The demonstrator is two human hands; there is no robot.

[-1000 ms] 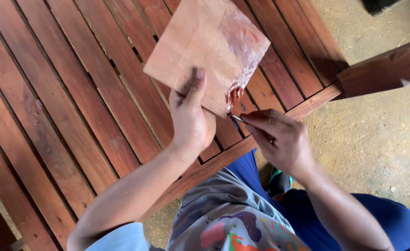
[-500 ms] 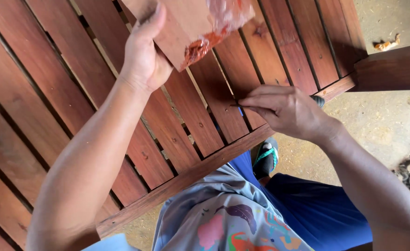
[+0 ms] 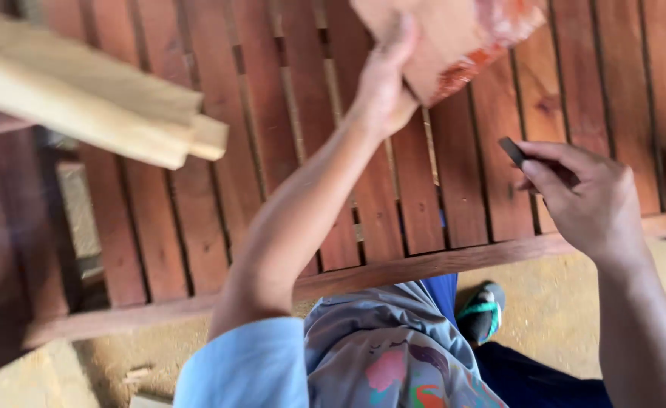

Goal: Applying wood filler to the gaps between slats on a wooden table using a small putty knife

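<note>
Above slats, left hand (image 3: 384,83) gripping board (image 3: 454,38) (top cropped)

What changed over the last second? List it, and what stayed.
The left hand carried the square board away from the body, up to the frame's top edge. Pale planks came into view at the left. The right hand still pinches its small dark tool over the slatted table.
</note>
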